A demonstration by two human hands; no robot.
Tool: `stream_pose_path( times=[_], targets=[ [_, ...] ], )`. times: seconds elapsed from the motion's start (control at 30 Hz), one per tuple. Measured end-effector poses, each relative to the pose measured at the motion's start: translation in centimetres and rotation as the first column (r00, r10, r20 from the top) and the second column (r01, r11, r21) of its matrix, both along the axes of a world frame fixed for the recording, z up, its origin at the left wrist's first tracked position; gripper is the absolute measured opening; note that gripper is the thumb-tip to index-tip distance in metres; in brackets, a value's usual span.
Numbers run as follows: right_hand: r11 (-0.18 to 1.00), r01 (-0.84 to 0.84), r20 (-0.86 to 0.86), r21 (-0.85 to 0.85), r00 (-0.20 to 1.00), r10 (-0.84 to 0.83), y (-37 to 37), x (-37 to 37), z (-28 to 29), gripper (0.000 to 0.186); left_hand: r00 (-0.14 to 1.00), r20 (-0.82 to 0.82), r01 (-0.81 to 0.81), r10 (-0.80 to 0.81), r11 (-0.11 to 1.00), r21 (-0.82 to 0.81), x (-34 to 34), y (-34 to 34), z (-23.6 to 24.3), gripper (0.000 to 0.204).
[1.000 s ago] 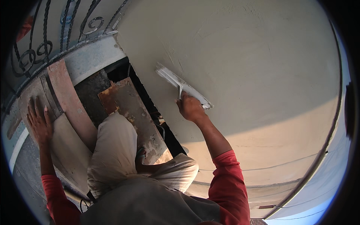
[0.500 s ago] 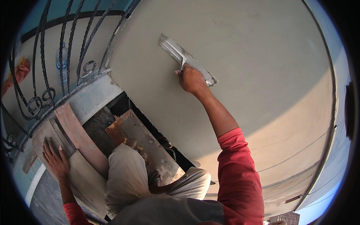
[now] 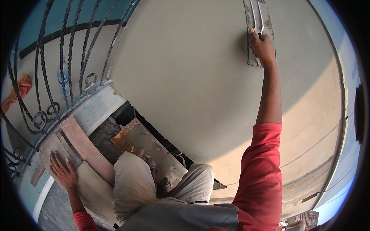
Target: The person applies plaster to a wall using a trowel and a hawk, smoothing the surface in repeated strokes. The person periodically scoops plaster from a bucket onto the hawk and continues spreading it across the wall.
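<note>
My right hand (image 3: 263, 48) grips the handle of a plastering trowel (image 3: 268, 24), a long flat metal blade smeared with grey plaster. Its blade stands nearly upright against the smooth plastered wall (image 3: 185, 84), high up with my arm stretched out; the blade's top end is cut off by the frame. Low on the left, my left hand (image 3: 63, 171) lies flat, fingers spread, on a wooden board (image 3: 92, 188). A reddish plank (image 3: 85, 144) lies beside that board.
Twisted black iron bars (image 3: 71, 50) rise at the left, with a plastic water bottle (image 3: 63, 77) and an orange cloth (image 3: 19, 92) behind them. Below me, a stained board (image 3: 144, 146) lies by a dark gap along the wall's foot. Sunlight falls on the wall's lower right.
The trowel has swept up and to the right across the wall, turning from slanted to nearly upright. My left hand stays on the board; the view has shifted slightly.
</note>
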State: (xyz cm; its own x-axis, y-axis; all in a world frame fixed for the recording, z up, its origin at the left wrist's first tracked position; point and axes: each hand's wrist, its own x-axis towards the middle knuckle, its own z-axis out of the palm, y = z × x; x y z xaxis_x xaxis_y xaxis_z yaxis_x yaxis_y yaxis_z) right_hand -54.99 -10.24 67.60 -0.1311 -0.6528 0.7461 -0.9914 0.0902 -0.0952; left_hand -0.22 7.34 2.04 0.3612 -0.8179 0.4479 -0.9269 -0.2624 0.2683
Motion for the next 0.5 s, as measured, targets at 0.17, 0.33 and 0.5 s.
stream_pose_path(
  times=[0.17, 0.33, 0.5],
  targets=[
    [0.955, -0.028, 0.293, -0.296, 0.949, 0.119, 5.2, -0.9, -2.7, 0.047, 1.0, 0.007, -0.015, 0.015, 0.999, 0.049, -0.6, 0.1, 0.3, 0.061],
    [0.943, -0.323, -0.024, 0.08, 0.945, 0.325, 4.8, 2.0, -22.2, 0.032, 0.999, -0.041, -0.013, 0.016, 0.997, 0.074, -0.7, -0.1, 1.0, 0.06],
    [0.569, 0.072, -0.215, 0.819, 0.958, 0.189, 3.0, 6.2, -37.1, 0.042, 0.999, -0.044, -0.01, 0.013, 0.997, 0.072, -0.7, 0.1, 1.6, 0.061]
  ],
)
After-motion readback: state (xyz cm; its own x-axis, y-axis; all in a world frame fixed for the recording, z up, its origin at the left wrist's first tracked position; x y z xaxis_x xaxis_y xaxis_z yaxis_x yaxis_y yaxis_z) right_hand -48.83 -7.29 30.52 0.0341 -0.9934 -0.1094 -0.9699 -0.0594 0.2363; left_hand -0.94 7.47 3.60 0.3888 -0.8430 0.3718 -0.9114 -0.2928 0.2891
